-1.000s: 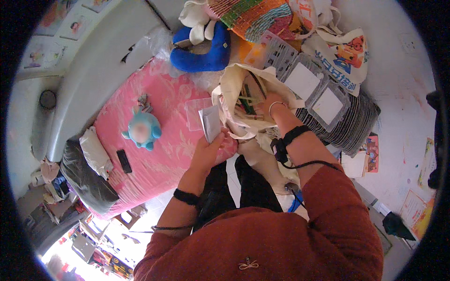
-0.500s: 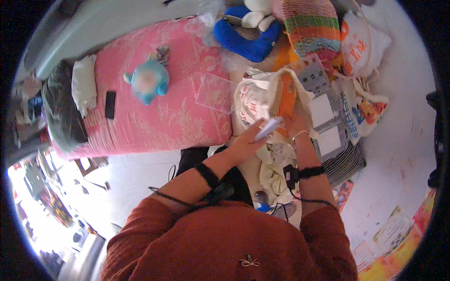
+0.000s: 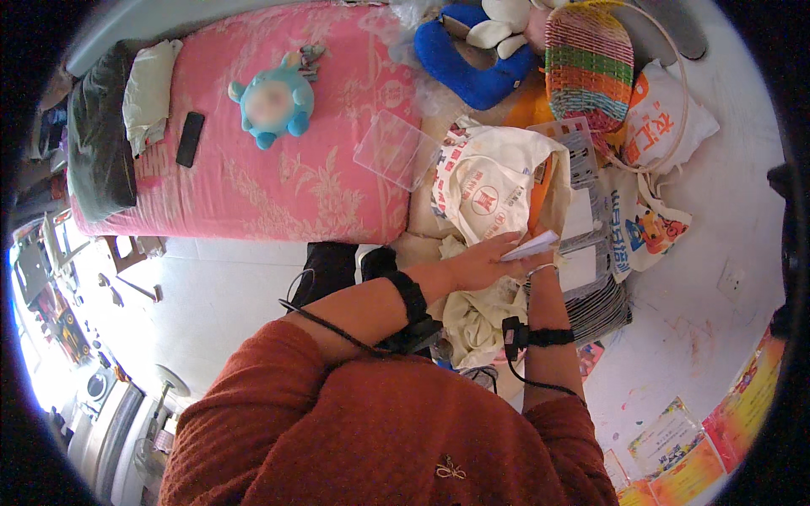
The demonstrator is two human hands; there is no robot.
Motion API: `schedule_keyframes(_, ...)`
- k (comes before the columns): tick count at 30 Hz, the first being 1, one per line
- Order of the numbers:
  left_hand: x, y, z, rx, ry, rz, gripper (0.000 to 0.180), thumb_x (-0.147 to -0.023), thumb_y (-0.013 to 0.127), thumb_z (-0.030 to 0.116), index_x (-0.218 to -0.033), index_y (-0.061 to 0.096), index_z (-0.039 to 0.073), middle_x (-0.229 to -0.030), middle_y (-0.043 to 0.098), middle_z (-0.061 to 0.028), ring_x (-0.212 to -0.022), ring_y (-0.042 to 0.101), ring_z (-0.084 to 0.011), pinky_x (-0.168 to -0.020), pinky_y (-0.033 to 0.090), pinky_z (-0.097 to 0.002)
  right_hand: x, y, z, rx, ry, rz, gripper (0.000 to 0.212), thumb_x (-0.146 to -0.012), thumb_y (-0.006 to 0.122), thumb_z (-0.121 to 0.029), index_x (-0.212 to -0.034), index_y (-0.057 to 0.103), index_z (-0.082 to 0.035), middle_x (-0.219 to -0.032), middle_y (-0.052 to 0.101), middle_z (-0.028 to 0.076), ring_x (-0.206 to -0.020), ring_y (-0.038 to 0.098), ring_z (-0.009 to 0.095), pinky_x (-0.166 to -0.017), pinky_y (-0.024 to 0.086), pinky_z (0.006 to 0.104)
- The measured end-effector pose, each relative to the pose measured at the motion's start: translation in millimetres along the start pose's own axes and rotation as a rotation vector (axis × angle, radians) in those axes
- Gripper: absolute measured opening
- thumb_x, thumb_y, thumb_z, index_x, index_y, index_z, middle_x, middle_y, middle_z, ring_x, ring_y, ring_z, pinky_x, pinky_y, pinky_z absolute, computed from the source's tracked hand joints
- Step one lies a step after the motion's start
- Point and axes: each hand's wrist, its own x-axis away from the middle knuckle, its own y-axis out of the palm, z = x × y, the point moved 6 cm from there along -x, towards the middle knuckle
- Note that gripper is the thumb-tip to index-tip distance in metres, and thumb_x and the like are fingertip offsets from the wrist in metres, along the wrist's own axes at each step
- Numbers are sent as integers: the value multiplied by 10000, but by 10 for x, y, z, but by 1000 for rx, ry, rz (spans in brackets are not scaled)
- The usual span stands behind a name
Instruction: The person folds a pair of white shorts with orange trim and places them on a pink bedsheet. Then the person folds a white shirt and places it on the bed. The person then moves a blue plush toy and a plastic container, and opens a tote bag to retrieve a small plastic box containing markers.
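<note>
My left hand point(image 3: 485, 263) is closed on a flat white piece that looks like folded paper point(image 3: 533, 245). It is held just in front of the open mouth of a cream canvas tote bag point(image 3: 485, 181) with red print. An orange item point(image 3: 544, 192) shows inside the bag. My right hand point(image 3: 542, 255) is at the bag's lower right edge, mostly covered by the white piece, so its fingers cannot be made out. Below both hands lies a crumpled cream cloth point(image 3: 481, 325).
A pink patterned mattress point(image 3: 337, 202) carries a blue plush toy point(image 3: 274, 103), a dark phone point(image 3: 191, 139) and a clear plastic lid point(image 3: 395, 152). Around the tote are a blue neck pillow point(image 3: 472, 72), a striped woven bag point(image 3: 589, 67), a compartment box point(image 3: 576, 139) and a printed bag point(image 3: 645, 221).
My left hand has brought the white piece rightward, close to my right wrist. The tote's printed side now shows more fully. The whole view has shifted slightly.
</note>
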Motion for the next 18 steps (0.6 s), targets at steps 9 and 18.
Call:
schedule_keyframes(9, -163, 199, -28, 379, -131, -94, 489, -955, 546, 197, -1400, 398, 55, -1187, 569, -38, -1053, 507, -132, -930, 420, -300, 51, -130, 111, -16, -4, 50, 330, -902, 564, -307, -999, 646, -2, -870, 670, 133, -790, 647, 288, -688, 509, 423)
schedule_keyframes(18, -92, 288, -52, 256, -233, -157, 370, -952, 555, 269, -1247, 544, 44, -1110, 622, -39, -1011, 547, -131, -908, 437, -303, 69, -166, 118, -17, 2, 62, 293, -899, 580, -263, -990, 641, 9, -851, 668, 108, -761, 647, 252, -665, 509, 412)
